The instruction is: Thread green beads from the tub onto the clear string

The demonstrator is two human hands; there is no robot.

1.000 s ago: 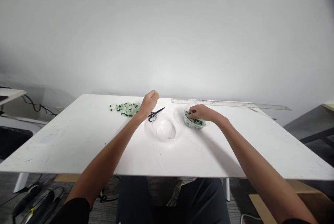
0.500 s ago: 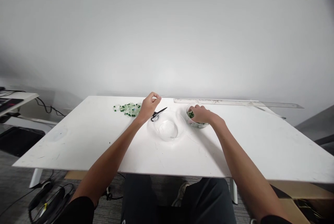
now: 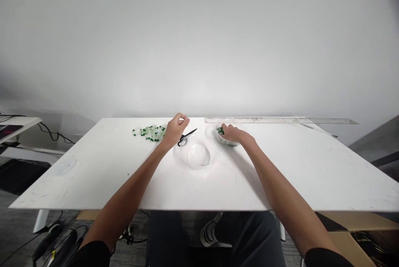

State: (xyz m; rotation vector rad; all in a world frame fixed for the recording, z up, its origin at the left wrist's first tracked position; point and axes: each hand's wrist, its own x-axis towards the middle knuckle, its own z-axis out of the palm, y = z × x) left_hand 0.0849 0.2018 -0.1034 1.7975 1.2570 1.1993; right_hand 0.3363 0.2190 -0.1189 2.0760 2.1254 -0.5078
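Dark-green and pale round beads (image 3: 220,130) in clear plastic bowl (image 3: 230,144), right of centre on white tabletop (image 3: 314,163). Right hand (image 3: 233,133) dips in; fingers' grip hidden, can't tell. Left hand (image 3: 176,131): fingers pressed together, contents unclear. Looks like bead-picking step; next move calls for firm pinch.

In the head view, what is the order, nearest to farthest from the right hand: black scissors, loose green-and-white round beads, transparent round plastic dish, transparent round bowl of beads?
1. Bowl of beads: right hand reaches inside.
2. Plastic dish: left, nearer the person.
3. Black scissors: farther left, by the dish.
4. Loose beads: farthest left.
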